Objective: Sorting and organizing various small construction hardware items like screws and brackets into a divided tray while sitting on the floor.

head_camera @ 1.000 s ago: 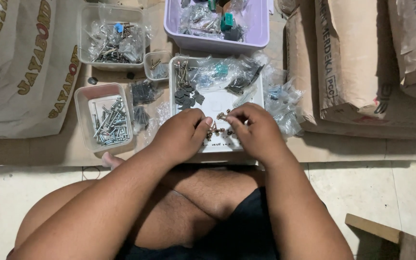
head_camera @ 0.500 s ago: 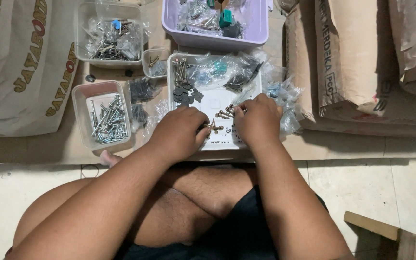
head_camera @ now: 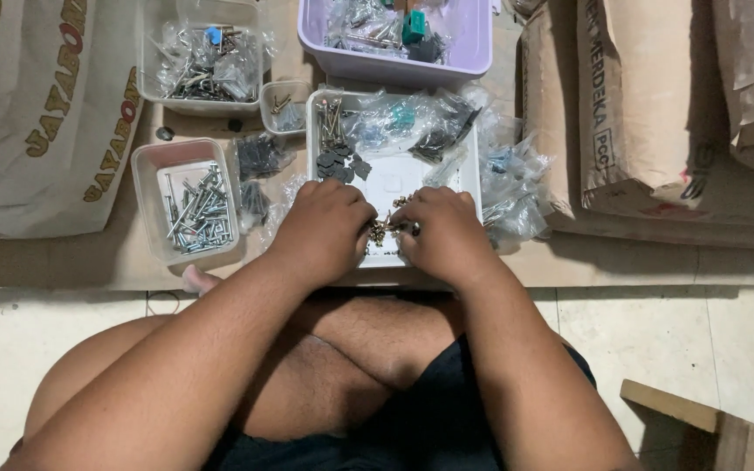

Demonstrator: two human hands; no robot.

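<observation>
Head view, straight down over crossed legs. Left hand (head_camera: 325, 228) knuckles-up at the near edge of the white tray (head_camera: 394, 179), fingers curled in narrow and pinching at a little clump of brass screws (head_camera: 387, 228). Right hand (head_camera: 447, 231) doing the mirror of that from the other side, fingertips tight on the same clump, both hands almost touching. Can't tell how many pieces sit in each pinch, too small and half hidden under the knuckles.

Probably best to keep the wrists low and the clump over bare tray, so anything dropped lands on white and not in the gaps. Worth pinching one piece at a time by the shank, no scooping. Also worth steering clear of the dark flat bits (head_camera: 338, 164) up at the tray's far left corner.

Packaging, left to right:
- big pale woven sack (head_camera: 19, 113) lying flat, gold and red lettering running sideways
- clear tub (head_camera: 146, 52) up top, stuffed with small see-through bags, one blue bit inside
- clear tub (head_camera: 143, 187) below it, loose silver screws (head_camera: 194, 209) on a white liner
- small clear cup (head_camera: 285, 109) just beside the tray's far corner
- purple tub (head_camera: 394, 63) beyond the tray, more bags plus a green piece (head_camera: 413, 26)
- crumpled plastic bags (head_camera: 508, 187) spilling off the tray's right side
- brown paper sacks (head_camera: 639, 113) stacked far right, dark print on the sides
</observation>
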